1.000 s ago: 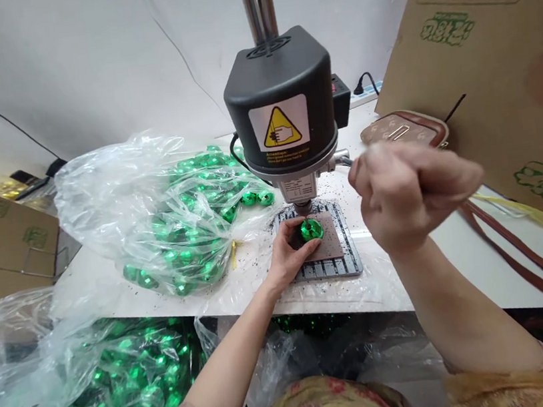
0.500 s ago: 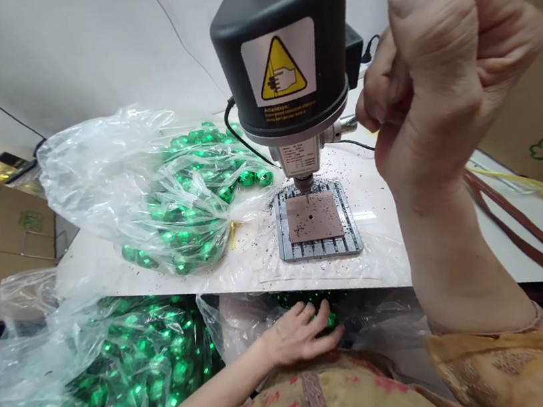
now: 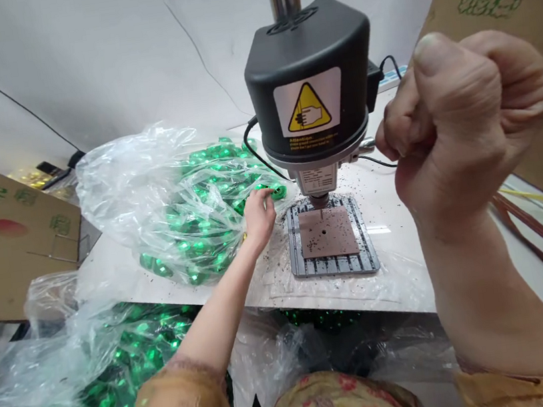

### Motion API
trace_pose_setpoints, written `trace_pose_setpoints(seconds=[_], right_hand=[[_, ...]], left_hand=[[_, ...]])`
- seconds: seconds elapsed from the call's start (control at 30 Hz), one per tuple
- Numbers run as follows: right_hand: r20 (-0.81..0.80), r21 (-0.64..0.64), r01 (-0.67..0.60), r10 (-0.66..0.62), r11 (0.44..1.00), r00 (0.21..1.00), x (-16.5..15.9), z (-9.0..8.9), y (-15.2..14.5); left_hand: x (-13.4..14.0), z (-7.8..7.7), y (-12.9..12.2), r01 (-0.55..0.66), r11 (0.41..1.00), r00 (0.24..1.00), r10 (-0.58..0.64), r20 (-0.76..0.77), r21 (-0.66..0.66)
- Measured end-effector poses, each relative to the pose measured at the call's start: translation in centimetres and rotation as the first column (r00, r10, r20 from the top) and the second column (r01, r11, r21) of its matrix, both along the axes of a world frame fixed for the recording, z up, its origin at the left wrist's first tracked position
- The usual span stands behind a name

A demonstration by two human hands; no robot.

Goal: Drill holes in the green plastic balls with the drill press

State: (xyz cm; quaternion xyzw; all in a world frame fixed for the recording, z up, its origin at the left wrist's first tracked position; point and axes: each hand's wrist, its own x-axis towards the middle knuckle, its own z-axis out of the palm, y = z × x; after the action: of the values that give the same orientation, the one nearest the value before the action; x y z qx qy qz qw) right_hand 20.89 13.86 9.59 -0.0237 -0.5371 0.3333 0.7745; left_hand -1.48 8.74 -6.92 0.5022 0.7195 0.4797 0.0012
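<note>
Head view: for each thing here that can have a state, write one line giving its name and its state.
Left hand: open, fingertips touching a green bauble at the bag mouth.
Right hand: fist closed on the drill lever, lever mostly hidden.
Drill press: head raised, bit above the plate.
Brown plate: bare, with a hole and dark chips.
Plastic bag: open, full of green baubles.

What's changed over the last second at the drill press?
The left hand took the green ball off the brown pad, dropped below the table edge, and now reaches into the clear bag at the loose green balls. The pad is bare and the drill head sits raised. The right hand stays fisted on the lever at the head's right side. Bags and cardboard have not moved.
</note>
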Motion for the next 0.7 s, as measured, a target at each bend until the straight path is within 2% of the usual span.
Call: trace_pose_setpoints(seconds=[0.07,0.13,0.27,0.33,0.4,0.47,0.53,0.6,0.7], right_hand=[[-0.006,-0.003,0.0,0.0,1.0,1.0,0.0,0.0,0.0],[0.013,-0.005,0.002,-0.002,1.0,1.0,0.1,0.1,-0.1],[0.06,-0.043,0.012,-0.009,0.999,0.998,0.4,0.1,-0.4],[0.068,-0.048,-0.006,0.009,0.999,0.998,0.5,0.0,-0.4],[0.055,-0.025,-0.037,0.038,0.999,0.998,0.5,-0.1,-0.3],[0.04,-0.008,-0.05,0.05,0.999,0.998,0.5,-0.3,-0.2],[0.035,-0.017,-0.037,0.038,0.999,0.999,0.4,-0.3,-0.3],[0.03,-0.029,-0.023,0.024,0.999,0.999,0.4,-0.3,-0.5],[0.039,-0.048,-0.034,0.036,0.998,0.999,0.4,-0.3,-0.8]], left_hand=[[-1.4,0.0,3.3,0.019,0.996,0.997,-0.013,0.079,-0.082],[-1.9,-0.2,5.3,0.084,0.992,0.986,-0.068,0.153,-0.095],[-1.6,-0.6,6.2,0.119,0.99,0.974,-0.103,0.201,-0.069],[-1.5,-0.6,5.5,0.105,0.993,0.969,-0.093,0.228,-0.045],[-1.3,-0.3,4.3,0.101,0.995,0.939,-0.1,0.33,0.014],[-0.9,0.1,2.6,0.108,0.989,0.857,-0.144,0.495,0.101],[-0.2,0.5,0.8,0.123,0.975,0.741,-0.215,0.636,0.186],[0.8,0.7,-1.0,0.152,0.959,0.646,-0.281,0.71,0.241],[2.6,0.2,-2.9,0.206,0.949,0.584,-0.316,0.748,0.24]])
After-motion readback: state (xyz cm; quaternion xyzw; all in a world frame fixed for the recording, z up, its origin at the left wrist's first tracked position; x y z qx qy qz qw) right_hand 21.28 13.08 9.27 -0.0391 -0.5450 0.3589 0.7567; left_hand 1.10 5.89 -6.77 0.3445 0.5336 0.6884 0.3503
